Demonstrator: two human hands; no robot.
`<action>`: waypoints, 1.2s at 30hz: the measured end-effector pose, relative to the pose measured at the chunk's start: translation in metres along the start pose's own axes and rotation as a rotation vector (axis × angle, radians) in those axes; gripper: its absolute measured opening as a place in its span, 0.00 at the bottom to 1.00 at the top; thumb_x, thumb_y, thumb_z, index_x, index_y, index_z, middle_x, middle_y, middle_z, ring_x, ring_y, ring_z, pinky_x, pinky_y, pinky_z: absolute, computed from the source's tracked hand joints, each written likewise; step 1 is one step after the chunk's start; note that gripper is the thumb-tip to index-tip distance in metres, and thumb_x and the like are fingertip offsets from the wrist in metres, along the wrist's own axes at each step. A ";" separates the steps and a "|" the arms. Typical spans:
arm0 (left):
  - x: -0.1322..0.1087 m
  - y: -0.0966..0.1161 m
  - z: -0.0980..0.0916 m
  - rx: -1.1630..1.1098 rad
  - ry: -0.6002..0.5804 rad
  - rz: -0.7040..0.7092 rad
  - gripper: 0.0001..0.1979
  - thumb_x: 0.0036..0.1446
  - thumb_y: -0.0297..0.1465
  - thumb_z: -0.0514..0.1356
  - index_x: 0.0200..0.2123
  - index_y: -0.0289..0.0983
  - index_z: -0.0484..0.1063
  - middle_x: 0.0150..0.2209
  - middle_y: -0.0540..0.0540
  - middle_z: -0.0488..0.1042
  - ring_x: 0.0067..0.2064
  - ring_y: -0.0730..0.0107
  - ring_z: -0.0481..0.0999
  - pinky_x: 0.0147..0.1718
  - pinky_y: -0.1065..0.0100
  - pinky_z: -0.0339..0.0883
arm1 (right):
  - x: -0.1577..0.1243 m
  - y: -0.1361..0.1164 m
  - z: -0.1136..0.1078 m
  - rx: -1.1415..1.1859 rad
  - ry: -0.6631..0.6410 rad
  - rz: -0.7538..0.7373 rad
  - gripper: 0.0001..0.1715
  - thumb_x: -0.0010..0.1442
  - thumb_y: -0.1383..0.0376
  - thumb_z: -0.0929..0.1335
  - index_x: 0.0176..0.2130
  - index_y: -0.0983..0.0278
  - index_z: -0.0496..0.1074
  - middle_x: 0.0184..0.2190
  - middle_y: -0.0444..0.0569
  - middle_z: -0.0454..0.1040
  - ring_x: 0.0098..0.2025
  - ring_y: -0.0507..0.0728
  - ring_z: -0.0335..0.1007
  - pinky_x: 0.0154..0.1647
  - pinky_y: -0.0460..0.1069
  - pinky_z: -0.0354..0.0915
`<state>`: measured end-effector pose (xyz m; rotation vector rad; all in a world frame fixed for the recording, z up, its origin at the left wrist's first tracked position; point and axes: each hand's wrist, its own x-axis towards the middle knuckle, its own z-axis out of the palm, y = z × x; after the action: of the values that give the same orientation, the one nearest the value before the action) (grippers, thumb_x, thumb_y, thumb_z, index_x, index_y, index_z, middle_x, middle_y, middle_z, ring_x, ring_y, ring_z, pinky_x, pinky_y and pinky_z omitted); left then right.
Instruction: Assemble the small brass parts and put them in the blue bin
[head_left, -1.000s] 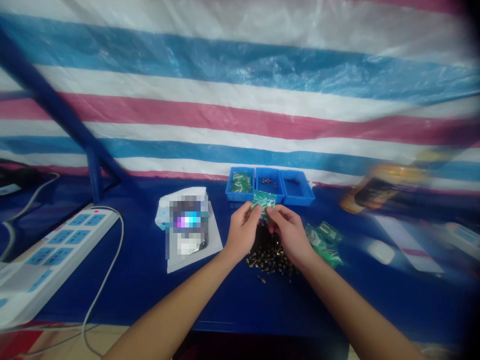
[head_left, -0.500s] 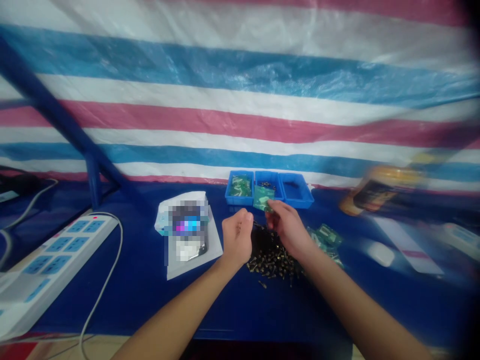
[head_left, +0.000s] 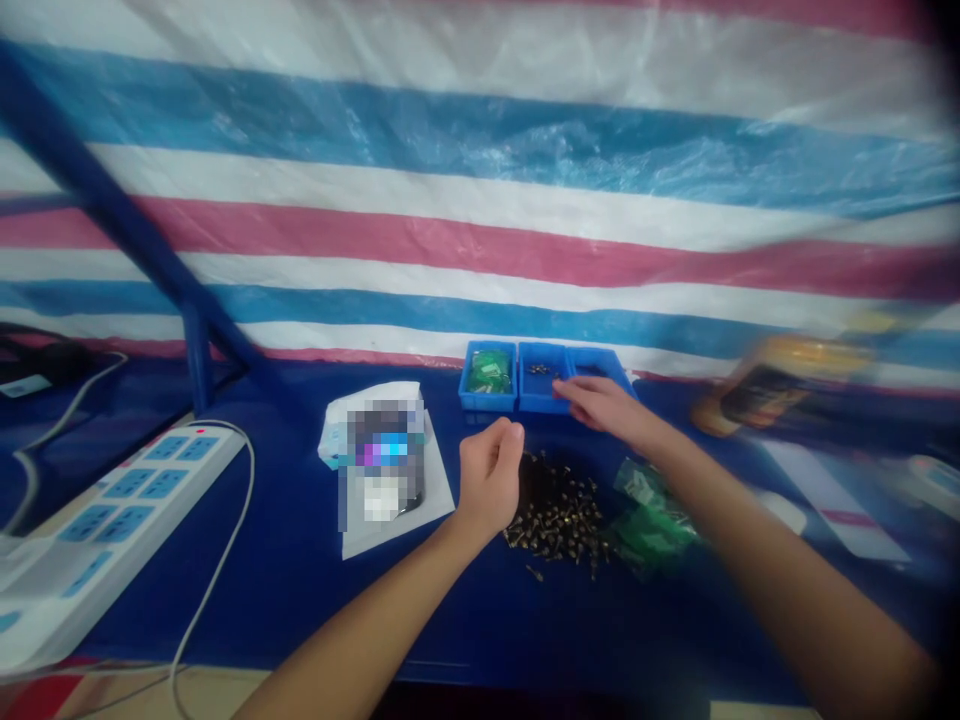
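Note:
My left hand [head_left: 490, 474] is closed in a fist above the left edge of a pile of small brass-and-dark screws [head_left: 562, 520]; whatever it encloses is hidden. My right hand [head_left: 604, 408] reaches over the front of the blue bins, its fingers stretched out to the left and no packet in them. Below its fingertips is the middle bin [head_left: 541, 402], with a few small screws inside. Green packets [head_left: 490, 370] fill the left bin [head_left: 487, 402]. The right bin [head_left: 616, 368] is partly covered by my right hand. More green packets [head_left: 652, 520] lie beside my right forearm.
A white power strip [head_left: 127, 500] with a cable runs along the left. A white package [head_left: 375, 400], partly pixelated, lies on a white sheet [head_left: 439, 480]. At the right are a blurred jar [head_left: 776, 385] and a white strip [head_left: 832, 500]. Striped sheeting [head_left: 480, 240] hangs behind the blue table.
The green packet has left my right hand, and a brighter green packet shows in the left bin. My right hand has moved forward and right; my left fist stays beside the screws.

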<state>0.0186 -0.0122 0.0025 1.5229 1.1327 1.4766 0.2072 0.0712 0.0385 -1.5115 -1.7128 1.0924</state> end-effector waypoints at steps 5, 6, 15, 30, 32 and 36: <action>0.001 0.001 0.005 0.126 -0.068 0.065 0.23 0.64 0.38 0.54 0.20 0.36 0.51 0.19 0.54 0.50 0.23 0.77 0.52 0.24 0.70 0.47 | -0.040 0.037 -0.046 -0.546 -0.124 -0.127 0.21 0.57 0.47 0.67 0.38 0.60 0.78 0.34 0.49 0.77 0.37 0.59 0.70 0.38 0.52 0.63; 0.001 0.000 0.005 0.140 -0.087 0.080 0.22 0.64 0.37 0.55 0.20 0.36 0.52 0.19 0.54 0.51 0.23 0.77 0.53 0.24 0.70 0.47 | -0.046 0.043 -0.052 -0.613 -0.127 -0.126 0.22 0.56 0.47 0.68 0.41 0.59 0.78 0.39 0.50 0.77 0.42 0.62 0.70 0.42 0.53 0.63; -0.004 -0.004 0.010 0.239 -0.207 0.179 0.20 0.64 0.34 0.55 0.21 0.35 0.54 0.19 0.55 0.54 0.23 0.79 0.56 0.25 0.71 0.49 | -0.063 0.071 -0.057 -0.831 -0.161 -0.063 0.30 0.54 0.49 0.70 0.54 0.54 0.70 0.45 0.50 0.75 0.48 0.66 0.68 0.44 0.56 0.62; -0.002 0.000 0.006 0.253 -0.210 0.178 0.20 0.64 0.34 0.55 0.21 0.36 0.53 0.19 0.55 0.54 0.22 0.78 0.57 0.25 0.70 0.49 | -0.054 0.063 -0.043 -0.684 -0.003 -0.186 0.17 0.62 0.57 0.64 0.47 0.57 0.74 0.41 0.49 0.76 0.44 0.61 0.71 0.47 0.56 0.63; -0.001 -0.001 0.006 0.259 -0.214 0.182 0.20 0.64 0.34 0.55 0.21 0.36 0.53 0.19 0.55 0.54 0.22 0.78 0.56 0.25 0.70 0.49 | -0.061 0.058 -0.045 -0.732 -0.064 -0.156 0.17 0.60 0.55 0.65 0.47 0.56 0.74 0.44 0.49 0.75 0.49 0.64 0.68 0.51 0.60 0.60; -0.001 -0.002 0.006 0.250 -0.218 0.183 0.20 0.64 0.34 0.55 0.21 0.36 0.53 0.19 0.55 0.53 0.22 0.78 0.56 0.25 0.70 0.49 | -0.074 0.054 -0.052 -0.781 -0.212 -0.107 0.23 0.55 0.60 0.66 0.51 0.52 0.72 0.50 0.49 0.72 0.53 0.67 0.63 0.53 0.64 0.56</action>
<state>0.0247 -0.0122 -0.0006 1.9534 1.1019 1.2815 0.2907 0.0087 0.0229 -1.7457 -2.5190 0.5474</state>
